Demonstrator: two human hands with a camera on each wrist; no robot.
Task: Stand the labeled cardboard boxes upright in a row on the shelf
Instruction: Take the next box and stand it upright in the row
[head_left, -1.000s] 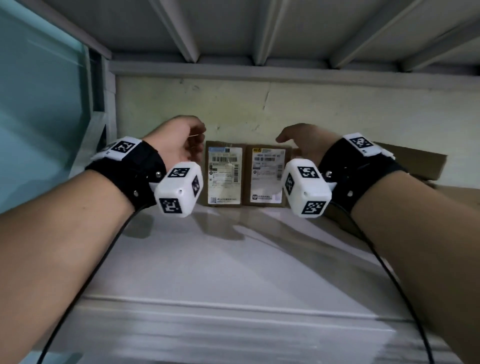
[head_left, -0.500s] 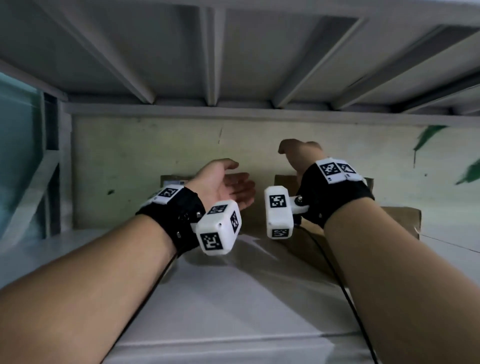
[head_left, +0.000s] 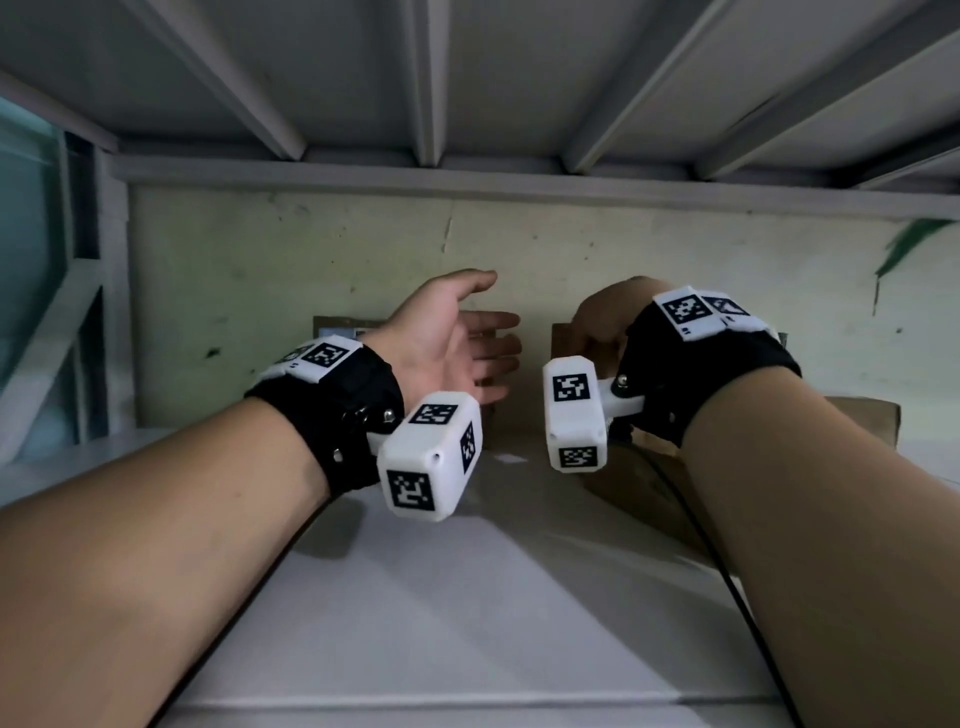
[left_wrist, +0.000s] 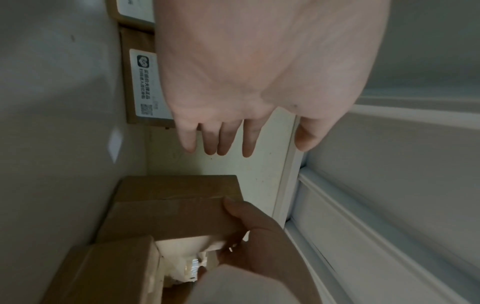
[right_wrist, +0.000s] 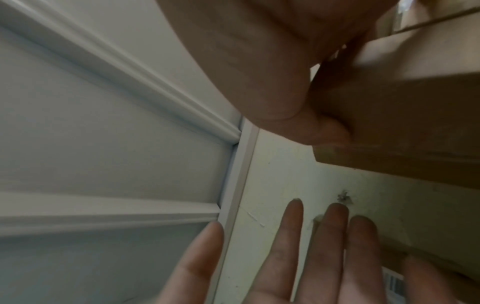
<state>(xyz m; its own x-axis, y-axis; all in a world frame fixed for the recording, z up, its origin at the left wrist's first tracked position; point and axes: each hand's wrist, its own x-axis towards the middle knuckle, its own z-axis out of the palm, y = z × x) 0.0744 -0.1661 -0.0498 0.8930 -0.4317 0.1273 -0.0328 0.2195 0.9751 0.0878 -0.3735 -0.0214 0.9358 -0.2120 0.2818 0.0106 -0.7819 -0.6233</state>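
Shelf: two labeled boxes upright; right hand grips third box.

Matt cardboard against smooth painted metal

You grip a brown, matt cardboard box in your right hand; at 9 o'clock of it stand two boxes with smooth white paper labels. The shelf looks like smooth, faintly glossy painted metal, the back wall matt and scuffed. Your wrist straps are black cloth, the camera housings smooth white plastic.

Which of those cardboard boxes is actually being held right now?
The plain-sided box at the right, gripped by the right hand. The labelled boxes stand untouched behind the open left hand.
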